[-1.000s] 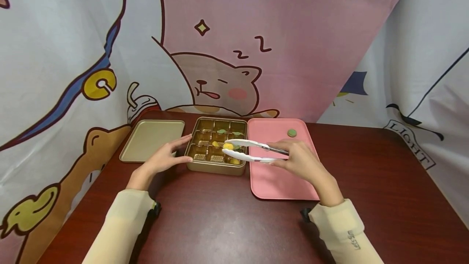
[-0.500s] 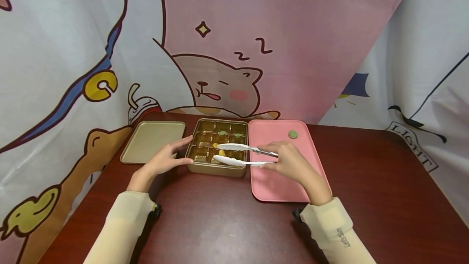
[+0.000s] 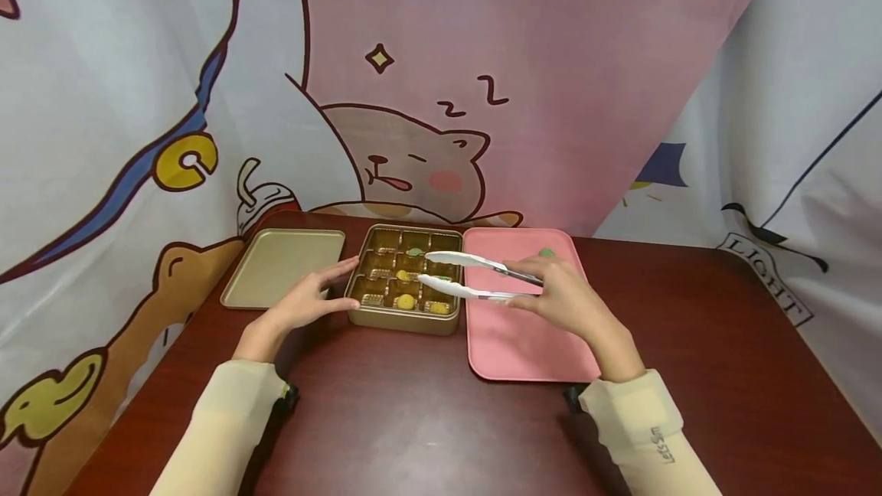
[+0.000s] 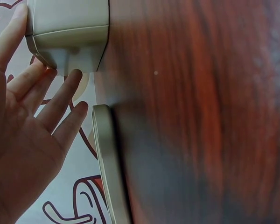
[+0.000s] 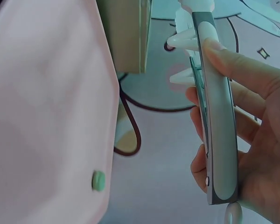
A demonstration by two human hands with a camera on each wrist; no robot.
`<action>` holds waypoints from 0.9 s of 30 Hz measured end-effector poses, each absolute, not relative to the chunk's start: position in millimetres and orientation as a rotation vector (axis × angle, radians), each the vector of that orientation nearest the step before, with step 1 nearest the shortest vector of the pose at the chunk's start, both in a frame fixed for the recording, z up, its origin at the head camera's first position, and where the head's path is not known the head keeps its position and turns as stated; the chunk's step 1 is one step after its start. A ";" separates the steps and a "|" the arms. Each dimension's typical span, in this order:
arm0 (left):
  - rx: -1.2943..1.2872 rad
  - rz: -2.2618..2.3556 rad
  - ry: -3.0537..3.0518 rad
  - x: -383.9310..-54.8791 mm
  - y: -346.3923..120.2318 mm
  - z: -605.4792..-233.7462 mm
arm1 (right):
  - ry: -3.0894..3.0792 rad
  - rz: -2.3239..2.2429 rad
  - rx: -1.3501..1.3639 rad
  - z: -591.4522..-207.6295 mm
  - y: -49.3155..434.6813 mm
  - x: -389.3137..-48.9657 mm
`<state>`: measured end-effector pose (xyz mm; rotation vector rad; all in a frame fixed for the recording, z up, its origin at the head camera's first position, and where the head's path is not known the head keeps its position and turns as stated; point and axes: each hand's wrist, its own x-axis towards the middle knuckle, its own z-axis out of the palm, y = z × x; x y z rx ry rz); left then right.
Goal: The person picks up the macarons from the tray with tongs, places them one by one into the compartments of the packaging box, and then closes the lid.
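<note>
My left hand [image 3: 301,305] rests against the left side of a gold tin box [image 3: 406,319], its fingers spread and nearly straight. In the left wrist view the fingertips touch the tin's corner [image 4: 74,42]. The box has a divided insert with several small round yellow and green pieces; one yellow piece [image 3: 405,301] sits in the front middle compartment. My right hand [image 3: 561,295] grips metal tongs [image 5: 221,126] with white tips [image 3: 446,285]. Those tips stand apart over the box's right part, with nothing visible between them, and hide some compartments.
A pink tray [image 3: 524,347] adjoins the box on the right. Toward its back lies a green round piece [image 5: 98,181], partly covered by my right hand in the head view. A flat gold lid [image 3: 276,270] lies left of the box. Behind the table hangs a printed curtain [image 3: 586,83].
The tongs carried the yellow piece down and left into the front middle compartment and let it go. They have since moved back right, tips apart. The left hand has stayed at the box.
</note>
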<state>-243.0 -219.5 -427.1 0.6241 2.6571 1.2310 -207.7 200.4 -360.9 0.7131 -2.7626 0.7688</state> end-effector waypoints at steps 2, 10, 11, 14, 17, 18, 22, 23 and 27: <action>0.621 1.222 2.659 -243.5 -220.5 -426.5 | -2.761 0.760 0.683 -357.7 206.9 -207.4; 0.641 1.203 2.667 -245.3 -220.7 -424.5 | -2.807 0.729 0.530 -345.7 238.7 -205.0; 0.640 1.202 2.666 -245.1 -220.9 -424.7 | -2.813 0.734 0.512 -345.1 242.2 -204.3; 0.639 1.200 2.667 -244.1 -221.8 -425.3 | -2.819 0.740 0.473 -343.9 251.1 -202.4; 0.639 1.205 2.663 -243.1 -222.6 -425.9 | -2.817 0.730 0.445 -344.5 259.0 -201.9; 0.639 1.206 2.661 -242.8 -222.7 -426.1 | -2.816 0.728 0.436 -344.9 261.4 -201.9; 0.637 1.218 2.652 -242.4 -222.7 -426.9 | -2.814 0.722 0.403 -347.4 270.9 -202.5; 0.637 1.219 2.653 -242.3 -222.6 -427.0 | -2.814 0.719 0.399 -348.1 273.0 -202.5; 0.638 1.219 2.655 -242.1 -222.1 -427.0 | -2.811 0.673 0.387 -351.8 282.3 -202.0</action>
